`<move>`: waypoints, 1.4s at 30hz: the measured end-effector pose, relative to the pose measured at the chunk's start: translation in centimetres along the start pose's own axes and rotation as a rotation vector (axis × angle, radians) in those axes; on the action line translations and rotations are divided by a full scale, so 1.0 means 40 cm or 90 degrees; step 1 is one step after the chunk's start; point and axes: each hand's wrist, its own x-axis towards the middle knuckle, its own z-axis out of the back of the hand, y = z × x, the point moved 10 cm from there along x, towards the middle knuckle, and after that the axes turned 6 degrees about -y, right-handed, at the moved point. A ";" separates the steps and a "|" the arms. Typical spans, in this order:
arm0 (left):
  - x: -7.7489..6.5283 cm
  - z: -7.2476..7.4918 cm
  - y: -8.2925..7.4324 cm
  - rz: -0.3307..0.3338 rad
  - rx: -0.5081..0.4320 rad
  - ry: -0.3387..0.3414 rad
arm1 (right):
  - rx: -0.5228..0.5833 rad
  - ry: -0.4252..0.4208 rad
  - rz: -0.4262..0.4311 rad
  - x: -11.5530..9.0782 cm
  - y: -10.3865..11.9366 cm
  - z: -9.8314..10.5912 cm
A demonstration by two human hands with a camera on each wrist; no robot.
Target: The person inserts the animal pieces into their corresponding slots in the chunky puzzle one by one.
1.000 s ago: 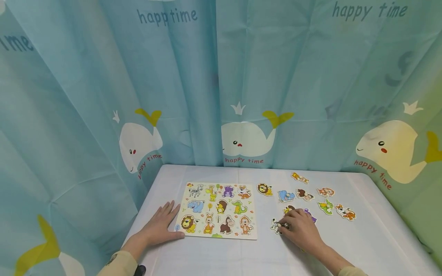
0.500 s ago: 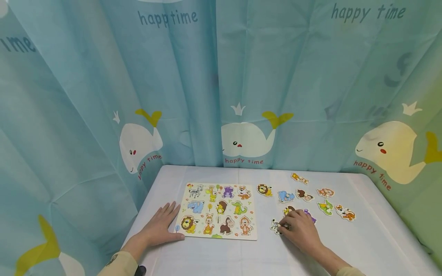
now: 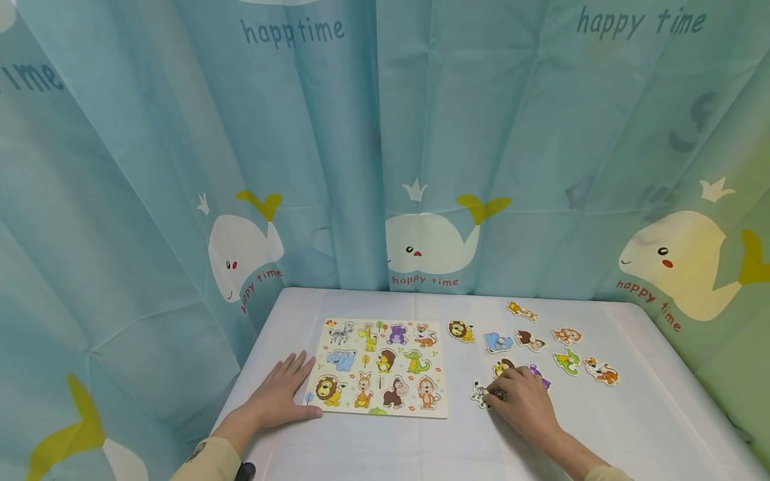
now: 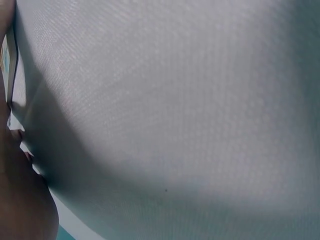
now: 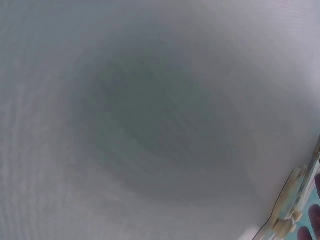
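Observation:
My left hand (image 3: 278, 394) lies flat with fingers straight at the left side of an animal puzzle board (image 3: 406, 412). Its thumb rests at the board's near left corner. Printed animals fill the board in three rows. To the right of the board, my right hand (image 3: 526, 404) pinches a zebra puzzle piece (image 3: 479, 395) with bent fingers; part of the piece is hidden under them. Just behind that hand lie a hedgehog piece (image 3: 502, 365) and a purple hippo piece (image 3: 540, 375), both partly covered. The right wrist view catches only some fingertips (image 5: 314, 216) at its edge.
More loose pieces are spread over the table's right half: a lion (image 3: 460, 331), an elephant (image 3: 498, 341), a gorilla (image 3: 529, 339), a crocodile (image 3: 567, 361), a tiger (image 3: 601, 369) and others. A white cloth (image 3: 361, 449) covers the table. Blue curtains (image 3: 337, 133) hang behind and beside it.

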 end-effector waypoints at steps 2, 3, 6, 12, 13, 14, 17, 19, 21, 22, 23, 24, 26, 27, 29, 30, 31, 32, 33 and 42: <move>0.000 -0.001 0.001 0.000 -0.003 -0.001 | 0.000 0.005 -0.005 0.002 0.000 -0.002; 0.000 -0.001 0.001 0.000 -0.005 0.000 | 0.000 0.007 -0.007 0.003 0.000 -0.003; 0.000 -0.002 0.002 -0.001 -0.012 0.000 | 0.002 0.009 -0.011 0.005 0.001 -0.004; 0.001 -0.005 0.004 -0.004 -0.015 0.005 | 0.005 0.010 -0.017 0.005 0.003 -0.001; 0.002 -0.005 0.005 -0.003 -0.014 0.007 | 0.006 0.009 -0.018 0.005 0.004 0.000; 0.002 -0.005 0.005 -0.003 -0.012 0.009 | 0.006 0.008 -0.019 0.004 0.004 0.001; 0.003 -0.004 0.004 -0.005 -0.016 0.008 | 0.003 0.007 -0.021 0.003 0.004 0.002; 0.003 -0.004 0.002 -0.008 -0.013 0.010 | 0.002 0.006 -0.025 0.002 0.003 0.002; 0.004 -0.004 0.001 -0.009 -0.010 0.010 | 0.003 0.004 -0.027 0.000 0.002 0.004; 0.004 -0.004 0.001 -0.009 -0.008 0.009 | 0.003 0.003 -0.028 -0.001 0.001 0.004; 0.004 -0.004 0.000 -0.009 -0.007 0.009 | 0.004 0.001 -0.029 -0.001 0.001 0.004; 0.004 -0.003 -0.001 -0.009 -0.008 0.009 | 0.005 -0.001 -0.030 -0.002 0.000 0.005; 0.003 -0.002 -0.002 -0.009 -0.007 0.008 | 0.007 -0.005 -0.032 -0.003 0.000 0.005; 0.003 -0.001 -0.003 -0.009 -0.007 0.008 | 0.007 -0.007 -0.033 -0.003 0.000 0.005; 0.003 -0.001 -0.003 -0.010 -0.006 0.008 | 0.009 -0.011 -0.036 -0.003 0.000 0.004; 0.003 -0.001 -0.003 -0.009 -0.004 0.009 | 0.009 -0.013 -0.038 -0.003 0.000 0.004; 0.003 -0.002 -0.002 -0.009 -0.003 0.009 | 0.011 -0.014 -0.040 -0.003 0.000 0.004; 0.003 -0.002 -0.001 -0.008 -0.001 0.009 | 0.012 -0.014 -0.041 -0.004 0.001 0.004; 0.003 -0.002 -0.001 -0.007 -0.001 0.009 | 0.012 -0.013 -0.044 -0.004 0.000 0.004; 0.005 -0.005 0.007 -0.004 -0.003 0.005 | 0.016 0.004 -0.062 0.001 0.002 0.004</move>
